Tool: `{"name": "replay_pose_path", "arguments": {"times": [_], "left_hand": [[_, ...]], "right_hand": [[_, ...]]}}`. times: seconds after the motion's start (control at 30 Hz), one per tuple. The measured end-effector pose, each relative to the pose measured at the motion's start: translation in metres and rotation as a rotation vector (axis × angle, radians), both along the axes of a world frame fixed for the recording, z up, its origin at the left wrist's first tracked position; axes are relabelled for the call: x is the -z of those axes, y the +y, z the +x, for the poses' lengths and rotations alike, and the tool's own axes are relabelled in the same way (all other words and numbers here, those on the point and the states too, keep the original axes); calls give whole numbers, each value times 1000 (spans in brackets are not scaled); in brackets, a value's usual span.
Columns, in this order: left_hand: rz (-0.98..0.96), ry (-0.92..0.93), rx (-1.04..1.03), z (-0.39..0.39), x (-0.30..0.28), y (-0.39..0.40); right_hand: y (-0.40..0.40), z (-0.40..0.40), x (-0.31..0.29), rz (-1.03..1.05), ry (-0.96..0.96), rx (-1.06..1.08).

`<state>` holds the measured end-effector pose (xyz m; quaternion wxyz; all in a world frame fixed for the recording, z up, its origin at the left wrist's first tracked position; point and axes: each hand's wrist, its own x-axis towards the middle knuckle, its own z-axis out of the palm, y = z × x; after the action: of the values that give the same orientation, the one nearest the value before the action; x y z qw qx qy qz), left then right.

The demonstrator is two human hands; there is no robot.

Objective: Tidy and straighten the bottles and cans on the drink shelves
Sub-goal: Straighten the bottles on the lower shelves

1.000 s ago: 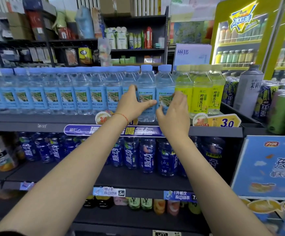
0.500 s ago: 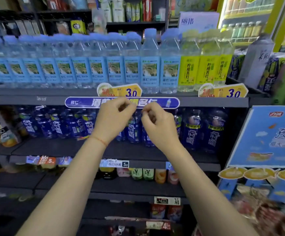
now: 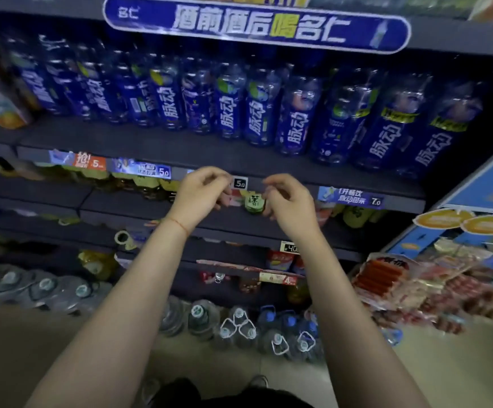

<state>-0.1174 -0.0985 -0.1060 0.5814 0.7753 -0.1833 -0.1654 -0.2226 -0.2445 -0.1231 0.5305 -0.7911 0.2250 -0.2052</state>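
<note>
Both hands have dropped from the water shelf, fingers loosely curled, gripping nothing: left hand (image 3: 199, 192) and right hand (image 3: 288, 201) flank a green-capped bottle (image 3: 253, 201) on the shelf below the upright blue bottles (image 3: 257, 113), cap facing us.

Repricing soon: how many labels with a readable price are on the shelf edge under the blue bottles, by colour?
Blue labels: 2
Orange label: 1
Black label: 1
Total: 4
A bluish scrap beside the left hand is unreadable, so it is not counted.
</note>
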Motion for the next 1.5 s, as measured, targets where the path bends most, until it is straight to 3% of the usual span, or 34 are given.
{"name": "replay_pose_path", "arguments": {"times": [0.27, 0.47, 0.73, 1.13, 1.3, 1.5], "left_hand": [[-41, 77, -44, 25, 17, 95], [9, 153, -105, 71, 39, 255], [-15, 260, -318, 130, 73, 449], [103, 324, -399, 272, 97, 568], [155, 319, -524, 359, 110, 625], [134, 401, -643, 425, 157, 687]], "right_hand": [[75, 39, -18, 19, 42, -45], [214, 104, 0, 96, 91, -117], [401, 192, 28, 22, 217, -292], [517, 355, 66, 90, 309, -427], [581, 463, 92, 123, 375, -589], [666, 537, 130, 40, 588, -818]]}}
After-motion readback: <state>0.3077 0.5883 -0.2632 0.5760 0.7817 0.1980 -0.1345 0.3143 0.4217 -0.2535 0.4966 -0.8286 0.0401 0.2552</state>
